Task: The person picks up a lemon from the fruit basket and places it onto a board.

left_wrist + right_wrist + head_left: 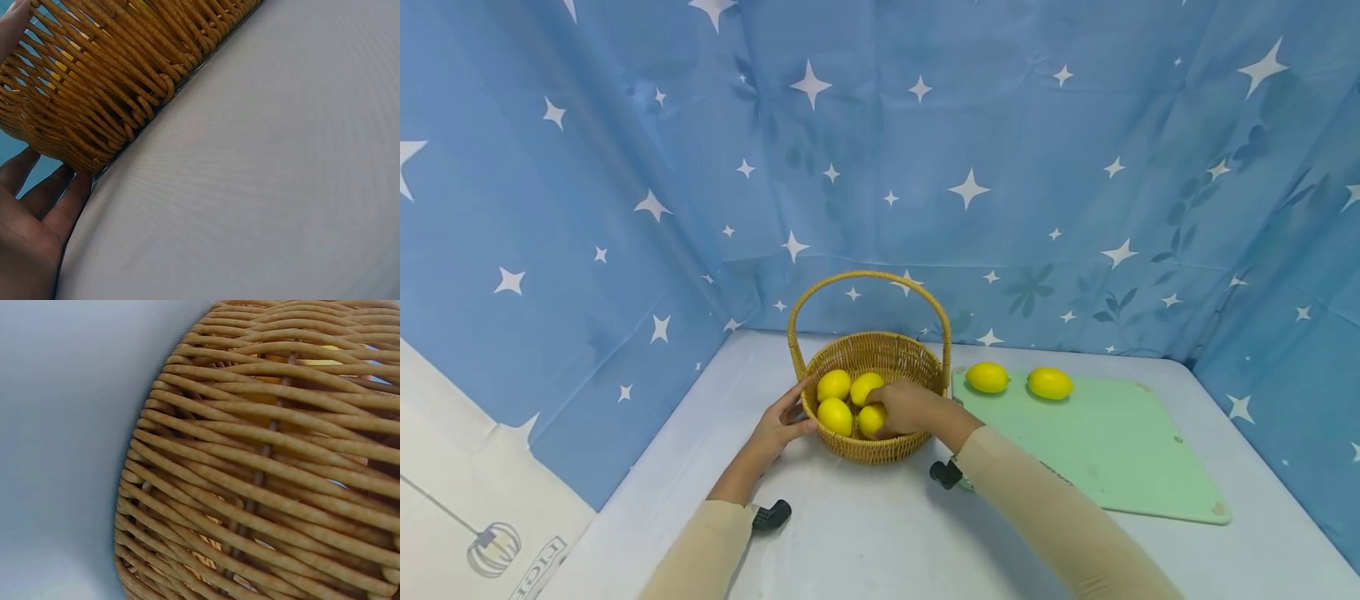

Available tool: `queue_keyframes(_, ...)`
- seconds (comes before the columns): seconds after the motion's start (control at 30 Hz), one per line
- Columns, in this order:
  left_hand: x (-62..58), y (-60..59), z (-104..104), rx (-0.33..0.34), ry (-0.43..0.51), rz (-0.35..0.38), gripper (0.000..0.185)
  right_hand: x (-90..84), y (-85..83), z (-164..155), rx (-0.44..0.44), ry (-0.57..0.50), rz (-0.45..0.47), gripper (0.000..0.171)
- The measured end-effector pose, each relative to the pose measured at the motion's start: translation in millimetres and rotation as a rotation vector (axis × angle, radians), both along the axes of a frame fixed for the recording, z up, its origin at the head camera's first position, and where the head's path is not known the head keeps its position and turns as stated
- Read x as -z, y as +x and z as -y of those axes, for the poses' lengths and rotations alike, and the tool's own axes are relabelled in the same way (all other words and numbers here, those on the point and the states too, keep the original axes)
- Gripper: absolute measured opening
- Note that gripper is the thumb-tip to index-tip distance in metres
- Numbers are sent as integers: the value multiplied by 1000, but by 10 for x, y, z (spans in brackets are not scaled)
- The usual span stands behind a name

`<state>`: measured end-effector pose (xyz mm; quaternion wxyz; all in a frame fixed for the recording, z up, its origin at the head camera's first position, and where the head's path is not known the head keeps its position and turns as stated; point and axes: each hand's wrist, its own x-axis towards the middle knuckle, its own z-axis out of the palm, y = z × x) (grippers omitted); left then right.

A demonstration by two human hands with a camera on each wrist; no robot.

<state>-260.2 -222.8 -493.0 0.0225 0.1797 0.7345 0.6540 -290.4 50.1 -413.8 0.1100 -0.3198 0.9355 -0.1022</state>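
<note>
A wicker basket [880, 450] with a tall arched handle stands on the table. Several yellow lemons [834, 417] lie inside it. My left hand [775, 427] rests against the basket's left side, thumb and fingers spread; in the left wrist view its fairly straight fingers [69, 206] touch the woven wall. My right hand [910, 408] reaches over the right rim into the basket, its fingers curled round the front-right lemon [871, 422]. The right wrist view shows mostly the basket's woven side [262, 475], which hides most of that hand.
A light green cutting board [1120, 442] lies right of the basket. Near its back edge are two more lemons, one on the left [987, 377] and one on the right [1050, 383]. Blue star-patterned curtains [880, 167] hang behind and beside the white table [835, 542].
</note>
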Motion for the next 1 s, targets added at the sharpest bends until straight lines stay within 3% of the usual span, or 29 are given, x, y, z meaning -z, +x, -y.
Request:
queue_keyframes(0.17, -1, -7, 2, 5, 1, 5, 78, -32, 17, -10, -8, -4, 22, 46)
queue_keyframes(0.43, -2, 5, -5, -5, -5, 5, 79, -23, -5, -57, -6, -49, 51, 52)
queue_keyframes(1.0, 10, -2, -2, -4, -7, -3, 78, -118, 67, -132, -4, -68, 8, 54)
